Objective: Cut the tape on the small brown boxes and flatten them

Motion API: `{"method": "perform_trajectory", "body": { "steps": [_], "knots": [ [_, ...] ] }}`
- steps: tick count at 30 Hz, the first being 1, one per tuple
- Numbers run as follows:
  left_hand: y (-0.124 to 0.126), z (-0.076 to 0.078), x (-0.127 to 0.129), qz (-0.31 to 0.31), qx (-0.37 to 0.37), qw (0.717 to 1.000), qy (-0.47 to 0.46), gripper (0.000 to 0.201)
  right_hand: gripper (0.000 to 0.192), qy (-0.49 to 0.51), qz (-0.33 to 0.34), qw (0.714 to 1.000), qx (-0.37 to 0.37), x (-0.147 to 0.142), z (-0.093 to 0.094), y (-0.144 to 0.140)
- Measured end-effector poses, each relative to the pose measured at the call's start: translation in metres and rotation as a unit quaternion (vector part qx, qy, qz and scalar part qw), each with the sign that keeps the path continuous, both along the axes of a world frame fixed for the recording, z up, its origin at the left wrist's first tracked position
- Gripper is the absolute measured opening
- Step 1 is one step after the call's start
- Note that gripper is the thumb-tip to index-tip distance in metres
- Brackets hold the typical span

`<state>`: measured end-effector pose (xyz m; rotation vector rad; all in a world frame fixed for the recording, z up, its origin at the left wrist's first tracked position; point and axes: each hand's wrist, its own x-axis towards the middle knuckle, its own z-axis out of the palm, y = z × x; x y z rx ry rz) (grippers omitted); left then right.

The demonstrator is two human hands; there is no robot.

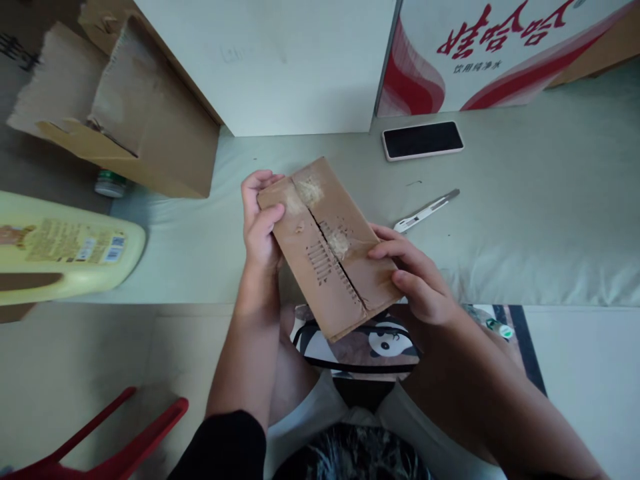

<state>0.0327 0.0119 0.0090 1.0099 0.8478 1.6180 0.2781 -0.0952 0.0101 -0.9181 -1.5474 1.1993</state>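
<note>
A small brown cardboard box [320, 267] is held tilted above the near edge of the table, between my two hands. Down its upper face runs a dark seam, with rough pale patches and printed marks beside it. My left hand [263, 223] grips the upper left end, thumb on the top face and fingers around the side. At the lower right end my right hand [417, 273] is closed on the box, with fingertips on its top face. Just beyond the right hand lies a white craft knife [425, 211] with a metal blade end.
A phone [423, 141] lies behind the knife. White cartons [300, 73] stand at the back, one with red lettering [500, 53]. On the left are an open cardboard box [165, 120] and a yellow jug [100, 247] on its side. A red chair or stool [120, 447] is at lower left.
</note>
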Motion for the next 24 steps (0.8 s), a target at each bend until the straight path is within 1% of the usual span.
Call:
{"method": "perform_trajectory", "body": {
  "steps": [2, 3, 4, 5, 6, 7, 8, 10, 11, 12, 13, 15, 17, 21, 23, 24],
  "knots": [
    [-0.002, 0.004, 0.005, 0.019, -0.017, 1.0, -0.005, 0.04, 0.039, 0.012, -0.018, 1.0, -0.022, 0.001, -0.005, 0.003],
    [-0.002, 0.005, 0.007, 0.03, -0.027, 0.999, -0.009, 0.038, 0.044, 0.01, -0.045, 0.998, -0.035, 0.002, -0.007, 0.006],
    [-0.003, 0.006, 0.009, 0.04, -0.035, 0.998, -0.012, 0.037, 0.048, -0.012, -0.086, 0.995, -0.047, 0.005, -0.01, 0.01],
    [-0.003, 0.007, 0.011, 0.047, -0.041, 0.998, -0.013, 0.038, 0.051, -0.06, -0.137, 0.987, -0.062, 0.008, -0.011, 0.015],
    [-0.004, 0.008, 0.013, 0.052, -0.043, 0.998, -0.013, 0.038, 0.054, -0.132, -0.187, 0.97, -0.077, 0.011, -0.012, 0.021],
    [-0.004, 0.008, 0.014, 0.054, -0.042, 0.998, -0.012, 0.039, 0.056, -0.22, -0.228, 0.944, -0.094, 0.014, -0.013, 0.027],
    [-0.004, 0.008, 0.015, 0.053, -0.042, 0.998, -0.011, 0.04, 0.058, -0.306, -0.252, 0.912, -0.109, 0.017, -0.013, 0.032],
    [-0.005, 0.007, 0.015, 0.049, -0.041, 0.998, -0.008, 0.039, 0.056, -0.434, -0.258, 0.853, -0.13, 0.021, -0.012, 0.041],
    [-0.005, 0.006, 0.015, 0.044, -0.041, 0.998, -0.005, 0.039, 0.05, -0.474, -0.25, 0.834, -0.134, 0.021, -0.012, 0.044],
    [-0.006, 0.006, 0.014, 0.039, -0.042, 0.998, 0.0, 0.038, 0.044, -0.499, -0.243, 0.821, -0.135, 0.021, -0.012, 0.046],
    [-0.006, 0.005, 0.014, 0.038, -0.041, 0.998, 0.004, 0.036, 0.038, -0.511, -0.241, 0.814, -0.135, 0.02, -0.013, 0.048],
    [-0.006, 0.005, 0.014, 0.042, -0.038, 0.998, 0.007, 0.034, 0.028, -0.501, -0.257, 0.817, -0.124, 0.019, -0.014, 0.048],
    [-0.005, 0.004, 0.015, 0.046, -0.028, 0.998, 0.014, 0.033, 0.02, -0.464, -0.297, 0.828, -0.106, 0.019, -0.017, 0.048],
    [-0.005, 0.0, 0.014, 0.039, -0.015, 0.997, 0.065, 0.034, 0.015, -0.363, -0.391, 0.843, -0.064, 0.022, -0.017, 0.049],
    [-0.006, -0.001, 0.014, 0.032, -0.023, 0.995, 0.092, 0.036, 0.017, -0.274, -0.406, 0.871, -0.04, 0.021, -0.01, 0.047],
    [-0.006, -0.001, 0.013, 0.028, -0.026, 0.994, 0.099, 0.036, 0.02, -0.22, -0.403, 0.888, -0.033, 0.02, -0.003, 0.045]
  ]
}}
